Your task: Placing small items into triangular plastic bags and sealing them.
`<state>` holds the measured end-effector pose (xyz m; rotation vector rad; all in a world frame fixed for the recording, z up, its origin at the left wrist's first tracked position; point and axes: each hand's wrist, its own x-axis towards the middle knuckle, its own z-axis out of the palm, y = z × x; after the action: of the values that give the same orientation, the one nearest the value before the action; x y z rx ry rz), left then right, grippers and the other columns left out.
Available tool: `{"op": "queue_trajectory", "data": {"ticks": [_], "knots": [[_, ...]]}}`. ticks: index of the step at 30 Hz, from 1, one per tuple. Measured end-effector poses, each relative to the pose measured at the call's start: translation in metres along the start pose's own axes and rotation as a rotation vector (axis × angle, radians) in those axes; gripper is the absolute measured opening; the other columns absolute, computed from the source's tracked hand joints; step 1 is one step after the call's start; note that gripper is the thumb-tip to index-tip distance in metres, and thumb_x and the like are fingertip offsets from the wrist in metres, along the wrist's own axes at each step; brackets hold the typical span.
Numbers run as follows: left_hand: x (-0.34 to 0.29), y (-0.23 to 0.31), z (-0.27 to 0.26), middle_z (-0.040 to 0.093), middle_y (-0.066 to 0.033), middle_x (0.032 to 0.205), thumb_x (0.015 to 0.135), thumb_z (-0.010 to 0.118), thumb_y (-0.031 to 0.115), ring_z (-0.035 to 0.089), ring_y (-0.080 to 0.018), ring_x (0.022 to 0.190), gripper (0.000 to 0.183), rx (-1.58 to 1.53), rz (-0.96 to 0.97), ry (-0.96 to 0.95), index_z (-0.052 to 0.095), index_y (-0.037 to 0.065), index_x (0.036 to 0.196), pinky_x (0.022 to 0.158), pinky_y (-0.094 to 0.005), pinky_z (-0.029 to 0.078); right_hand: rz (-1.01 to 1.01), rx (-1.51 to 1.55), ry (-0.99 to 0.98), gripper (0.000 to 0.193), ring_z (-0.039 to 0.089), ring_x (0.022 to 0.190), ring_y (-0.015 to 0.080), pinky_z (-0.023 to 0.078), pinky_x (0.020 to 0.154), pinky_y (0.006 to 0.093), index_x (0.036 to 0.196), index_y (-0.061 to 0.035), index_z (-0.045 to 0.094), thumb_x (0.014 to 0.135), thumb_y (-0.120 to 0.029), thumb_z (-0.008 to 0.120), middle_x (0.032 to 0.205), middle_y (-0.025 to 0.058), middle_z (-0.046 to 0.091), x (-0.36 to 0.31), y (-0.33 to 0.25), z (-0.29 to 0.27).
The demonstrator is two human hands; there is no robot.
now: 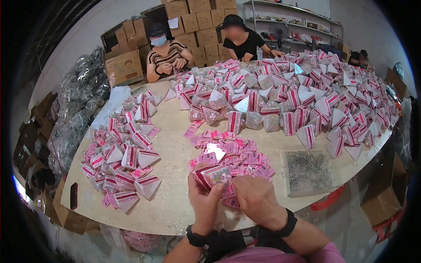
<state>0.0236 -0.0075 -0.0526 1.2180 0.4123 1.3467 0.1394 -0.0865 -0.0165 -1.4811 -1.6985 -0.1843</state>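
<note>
Stacked cartons [204,39] and metal shelves [291,21] back this workroom, where a pale surface [173,133] with a curved edge carries heaps of pink-and-white goods. One wedge [215,175], shaped like a slice of cake with a speckled, clear-looking face, is held up near the surface's front edge. The left hand [205,199] grasps it, thumb across the near side and fingers behind; the right hand [256,197] is bent close against its right edge, fingertips hidden, so I cannot tell whether they pinch anything. Judging by looks, the wedge should be light, with fairly firm white sides and a softer, slick clear face that could crease or slip if squeezed hard. Its banded sides seem the best place to hold, leaving the clear face and thin tip unpressed. Just beyond it, pink cards [247,158] lie in a loose pile, spreading under the hands and crowding the space there. A clear box [312,191] of fine metal bits stands to the right, open enough to spill if an elbow caught it. More wedges fill a left heap [129,158] and a far larger right heap [265,105], which hems in the far side, where co-workers [169,55] sit. A phone [73,196] lies at the left edge.
</note>
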Motion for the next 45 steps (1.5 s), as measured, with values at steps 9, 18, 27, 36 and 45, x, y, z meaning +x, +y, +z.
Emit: {"op": "queue_trajectory", "data": {"ticks": [9, 18, 27, 36, 45], "knots": [[0.001, -0.003, 0.001, 0.05, -0.0051, 0.104, 0.074, 0.075, 0.014, 0.052, -0.0129, 0.095, 0.055, 0.114, -0.012, 0.017, 0.043, 0.003, 0.117, 0.084, -0.0277, 0.044, -0.037, -0.045, 0.025, 0.012, 0.054, 0.059, 0.0298, 0.041, 0.053, 0.0393, 0.084, -0.0044, 0.057, 0.073, -0.002, 0.059, 0.065, 0.0103, 0.052, 0.005, 0.006, -0.003], [0.002, -0.002, -0.004, 0.053, -0.0017, 0.091, 0.074, 0.075, 0.018, 0.053, -0.0092, 0.079, 0.045, 0.215, -0.065, -0.007, 0.047, 0.003, 0.107, 0.071, -0.0243, 0.045, -0.013, 0.022, -0.072, 0.011, 0.055, 0.061, 0.0301, 0.042, 0.055, 0.0402, 0.082, -0.0053, 0.056, 0.071, -0.003, 0.056, 0.066, 0.0104, 0.053, -0.001, 0.018, -0.004], [0.006, 0.002, -0.002, 0.056, -0.0011, 0.087, 0.078, 0.071, 0.018, 0.053, -0.0075, 0.073, 0.039, 0.21, -0.145, -0.031, 0.049, 0.003, 0.106, 0.066, -0.0223, 0.046, -0.193, -0.173, -0.246, 0.012, 0.06, 0.063, 0.0264, 0.046, 0.054, 0.0373, 0.079, -0.0056, 0.054, 0.07, -0.011, 0.06, 0.069, 0.0084, 0.056, 0.011, 0.018, -0.019], [0.006, 0.002, -0.003, 0.057, -0.0016, 0.084, 0.078, 0.071, 0.023, 0.052, -0.0075, 0.072, 0.04, 0.342, -0.178, -0.051, 0.05, 0.001, 0.105, 0.063, -0.0223, 0.044, -0.106, -0.074, -0.322, 0.019, 0.058, 0.069, 0.031, 0.045, 0.06, 0.0422, 0.089, -0.0029, 0.054, 0.07, -0.003, 0.058, 0.073, 0.0114, 0.057, 0.01, 0.023, -0.016], [0.007, -0.009, -0.009, 0.055, -0.0001, 0.084, 0.08, 0.07, 0.026, 0.051, -0.0077, 0.072, 0.037, 0.305, -0.164, -0.12, 0.052, 0.003, 0.103, 0.065, -0.0227, 0.044, 0.259, 0.589, -0.434, 0.02, 0.056, 0.055, 0.0195, 0.043, 0.05, 0.0312, 0.095, -0.0023, 0.049, 0.081, -0.01, 0.061, 0.064, 0.0097, 0.055, 0.02, 0.039, -0.016]]}}
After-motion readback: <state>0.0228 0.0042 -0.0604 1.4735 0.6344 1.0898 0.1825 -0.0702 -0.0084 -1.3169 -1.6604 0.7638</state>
